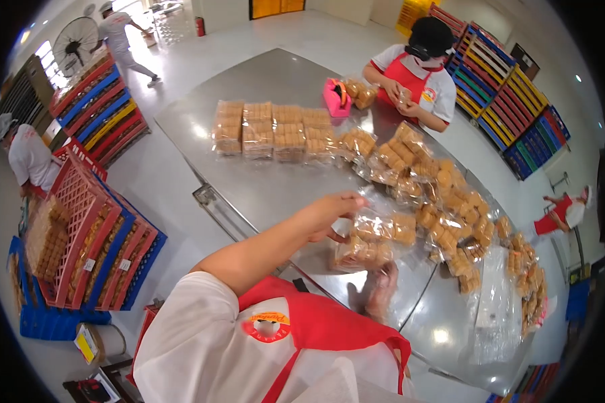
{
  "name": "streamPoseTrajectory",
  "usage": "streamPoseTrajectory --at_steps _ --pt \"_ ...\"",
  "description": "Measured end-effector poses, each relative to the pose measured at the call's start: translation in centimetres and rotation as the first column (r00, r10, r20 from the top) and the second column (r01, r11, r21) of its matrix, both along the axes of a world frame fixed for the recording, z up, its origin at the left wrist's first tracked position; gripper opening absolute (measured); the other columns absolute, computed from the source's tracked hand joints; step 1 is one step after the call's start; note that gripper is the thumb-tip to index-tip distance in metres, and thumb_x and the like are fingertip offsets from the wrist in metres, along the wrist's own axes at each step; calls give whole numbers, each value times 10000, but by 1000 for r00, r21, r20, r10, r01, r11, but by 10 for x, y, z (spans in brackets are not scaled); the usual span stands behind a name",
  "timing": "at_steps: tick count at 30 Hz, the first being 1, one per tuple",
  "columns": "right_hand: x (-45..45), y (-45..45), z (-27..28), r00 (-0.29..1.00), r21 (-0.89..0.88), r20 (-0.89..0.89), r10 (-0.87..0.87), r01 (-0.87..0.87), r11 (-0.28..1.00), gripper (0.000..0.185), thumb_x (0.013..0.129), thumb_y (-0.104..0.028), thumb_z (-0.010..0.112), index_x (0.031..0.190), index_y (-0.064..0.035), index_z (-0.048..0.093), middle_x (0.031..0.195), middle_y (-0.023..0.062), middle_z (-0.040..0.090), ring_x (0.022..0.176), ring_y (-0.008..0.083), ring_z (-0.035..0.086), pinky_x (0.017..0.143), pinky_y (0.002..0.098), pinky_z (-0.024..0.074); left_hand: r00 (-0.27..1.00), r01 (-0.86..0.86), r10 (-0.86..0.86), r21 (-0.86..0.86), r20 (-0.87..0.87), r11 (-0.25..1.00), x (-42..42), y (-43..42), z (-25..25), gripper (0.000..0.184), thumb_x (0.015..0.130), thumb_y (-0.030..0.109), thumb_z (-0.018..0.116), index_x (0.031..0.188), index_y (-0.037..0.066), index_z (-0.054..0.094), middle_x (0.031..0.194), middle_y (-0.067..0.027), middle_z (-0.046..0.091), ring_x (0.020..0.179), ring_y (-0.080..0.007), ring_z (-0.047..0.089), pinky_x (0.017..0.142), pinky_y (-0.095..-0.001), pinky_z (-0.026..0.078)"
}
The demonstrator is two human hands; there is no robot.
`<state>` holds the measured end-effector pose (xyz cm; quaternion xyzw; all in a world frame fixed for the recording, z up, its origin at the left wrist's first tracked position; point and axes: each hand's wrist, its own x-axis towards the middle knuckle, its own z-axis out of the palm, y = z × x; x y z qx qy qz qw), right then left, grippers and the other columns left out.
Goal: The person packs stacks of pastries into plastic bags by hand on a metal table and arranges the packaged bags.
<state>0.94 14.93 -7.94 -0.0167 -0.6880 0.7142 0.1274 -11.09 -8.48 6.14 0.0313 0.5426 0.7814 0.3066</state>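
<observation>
Two clear bags of round, light brown baked pieces lie close together before me, an upper bag and a lower bag. At the left end of the upper bag is my left hand, with fingers and thumb bent round its plastic. My right hand is by the lower bag's near right end; its fingers are partly hidden and hard to make out. Bags stacked in neat rows stand on the metal table. A loose heap of filled bags spreads to the right.
Across the table a co-worker holds a small bag near a pink tape dispenser. Flat clear plastic bags lie at the right. Stacked crates stand left, with more crates at the back right. Other people are farther off.
</observation>
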Motion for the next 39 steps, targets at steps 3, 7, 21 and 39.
streamPoseTrajectory --at_steps 3,7,21,39 --pt "-19 -12 -9 986 -73 -78 149 -154 985 791 964 -622 458 1444 -7 323 1410 150 449 1285 254 463 1068 397 385 968 -220 220 10 -120 975 19 9 -33 554 990 580 448 1383 191 480 1473 -29 406 1357 -238 364 984 -535 434" --pt "-19 -12 37 833 -154 163 529 -508 847 813 981 -672 320 1452 -11 347 1365 136 508 1271 223 468 1050 384 392 970 -239 240 31 -39 971 42 30 -103 718 1010 618 335 1576 207 173 1530 -51 371 1438 -239 288 1110 -406 353" --pt "-16 -36 82 897 -107 317 308 -289 951 866 960 -707 333 1575 -136 119 1465 134 417 1322 276 421 1063 437 387 920 -144 143 -24 366 989 27 33 -47 691 986 671 292 1492 207 370 1490 -92 449 1330 -345 468 1098 -621 251" --pt "-21 -84 84 873 -105 -6 488 -485 868 702 1012 -536 437 1383 58 477 1444 206 453 1375 312 404 1125 441 354 872 -459 318 401 372 793 73 -118 -11 326 789 125 501 1085 8 570 1130 -171 606 1046 -333 609 917 -479 538"
